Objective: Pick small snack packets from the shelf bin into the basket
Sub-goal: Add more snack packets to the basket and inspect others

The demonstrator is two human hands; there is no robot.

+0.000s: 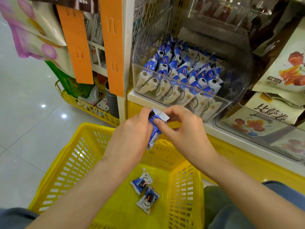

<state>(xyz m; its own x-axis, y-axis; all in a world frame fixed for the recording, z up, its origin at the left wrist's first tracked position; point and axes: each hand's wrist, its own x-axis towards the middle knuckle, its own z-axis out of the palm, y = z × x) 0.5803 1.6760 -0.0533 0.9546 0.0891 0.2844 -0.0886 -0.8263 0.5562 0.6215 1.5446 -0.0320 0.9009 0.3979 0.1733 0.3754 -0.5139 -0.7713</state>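
Holding one snack packet (155, 129), blue and white, tilted, above the yellow basket (69, 146) and just in front of the clear shelf bin (148, 70). Gripped along its body by the left hand (132, 129), fingers curled round it. Pinched at the crimped upper end by the right hand (183, 128), thumb and forefinger closed on the wrapper. Neither hand free.

Lower down, on the basket floor: two matching packets (141, 183), lying flat, touching each other, toward the right side.

Bin: open at the top, well filled with like packets standing in rows.

Step, as judged: carry leg of a pick, with the packet out of the bin and not yet in the basket.

Next move, as judged: lowering over the basket's open mouth and letting go with both grips, clear of the far rim. Light crinkly wrapper, so little precision called for. Then one hand back up to the bin's open top.

Surroundings: orange hanging strips (76, 47) at upper left; larger pouches (280, 71) at right; pale tiled floor (24, 96).
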